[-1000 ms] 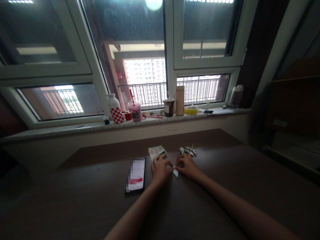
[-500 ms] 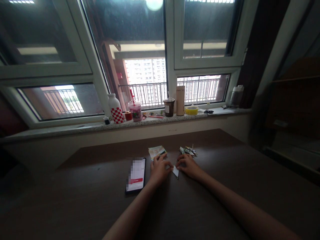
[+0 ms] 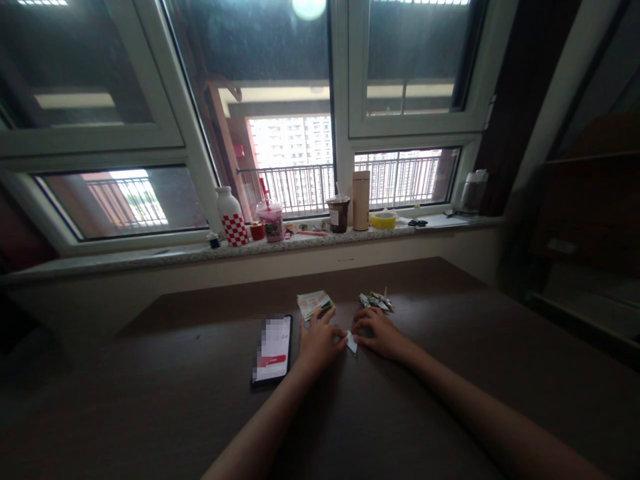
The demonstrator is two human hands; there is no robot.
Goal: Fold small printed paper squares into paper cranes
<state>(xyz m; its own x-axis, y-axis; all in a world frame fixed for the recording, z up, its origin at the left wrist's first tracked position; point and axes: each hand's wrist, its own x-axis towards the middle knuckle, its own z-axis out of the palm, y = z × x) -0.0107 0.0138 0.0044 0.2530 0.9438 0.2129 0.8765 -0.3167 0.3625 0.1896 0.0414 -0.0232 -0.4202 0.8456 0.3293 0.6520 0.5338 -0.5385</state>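
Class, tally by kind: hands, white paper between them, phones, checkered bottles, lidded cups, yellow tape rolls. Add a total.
Hands: 2 (left hand, right hand)
White paper: 1
Phone: 1
Checkered bottle: 1
Lidded cups: 2 (pink cup, dark cup)
Tape roll: 1
Total: 8

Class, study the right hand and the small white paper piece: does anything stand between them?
Nothing visible does: the right hand has its fingertips beside the white paper piece, though contact is too small to tell. The phone lies left of the left hand, and the small pile lies just beyond the right hand.
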